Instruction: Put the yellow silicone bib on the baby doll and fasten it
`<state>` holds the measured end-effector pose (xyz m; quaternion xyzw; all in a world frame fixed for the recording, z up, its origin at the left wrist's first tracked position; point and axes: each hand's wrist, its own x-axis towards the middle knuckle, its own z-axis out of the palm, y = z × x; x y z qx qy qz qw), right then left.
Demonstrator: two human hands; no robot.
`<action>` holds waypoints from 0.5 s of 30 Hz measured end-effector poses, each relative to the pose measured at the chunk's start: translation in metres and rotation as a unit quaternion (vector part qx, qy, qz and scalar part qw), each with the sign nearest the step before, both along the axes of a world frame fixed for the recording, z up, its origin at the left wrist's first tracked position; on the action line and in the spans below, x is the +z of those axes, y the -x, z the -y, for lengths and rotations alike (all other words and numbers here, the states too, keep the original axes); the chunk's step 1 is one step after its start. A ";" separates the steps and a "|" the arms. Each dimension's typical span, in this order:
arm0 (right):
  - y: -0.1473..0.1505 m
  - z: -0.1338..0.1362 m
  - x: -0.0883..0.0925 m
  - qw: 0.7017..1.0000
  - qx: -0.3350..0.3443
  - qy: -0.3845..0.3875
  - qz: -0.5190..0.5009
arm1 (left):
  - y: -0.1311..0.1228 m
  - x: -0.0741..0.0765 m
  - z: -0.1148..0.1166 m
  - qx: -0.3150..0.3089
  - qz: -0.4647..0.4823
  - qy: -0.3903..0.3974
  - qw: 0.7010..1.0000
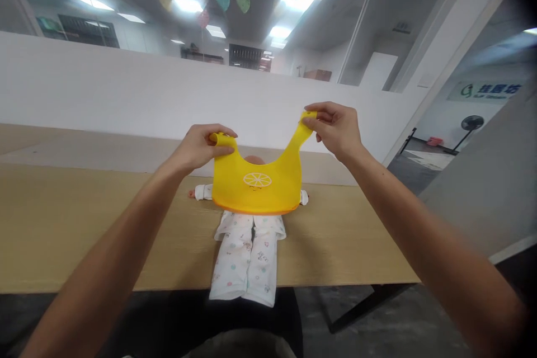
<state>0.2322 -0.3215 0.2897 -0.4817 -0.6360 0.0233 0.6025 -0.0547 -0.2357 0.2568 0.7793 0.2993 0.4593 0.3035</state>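
Dangling bib [255, 193], edge over doll [247, 257]

Two bare forearms [113, 251], long and slim, left hand [197, 148] and right hand [338, 131] with thin fingers, grey-green cloth at the lap [239, 345] (only a small part is seen, so the kind of garment I cannot tell)

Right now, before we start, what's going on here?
A person holds a yellow bib up by its two straps, pinching one in the left hand and the other in the right hand. The bib hangs over a baby doll in white patterned pajamas, hiding its chest. The doll lies on its back on a wooden table.
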 end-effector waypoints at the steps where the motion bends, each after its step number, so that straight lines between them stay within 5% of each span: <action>1: 0.000 0.002 0.003 1.000 0.000 -0.004 0.004 | 0.000 0.003 0.004 0.001 0.002 -0.003 1.000; 6: -0.004 -0.011 -0.004 1.000 -0.009 0.011 0.006 | -0.004 -0.001 -0.001 0.016 -0.029 -0.017 0.999; 15: -0.017 -0.077 -0.045 0.996 -0.053 0.074 0.015 | -0.028 -0.044 -0.059 0.042 -0.064 -0.003 0.997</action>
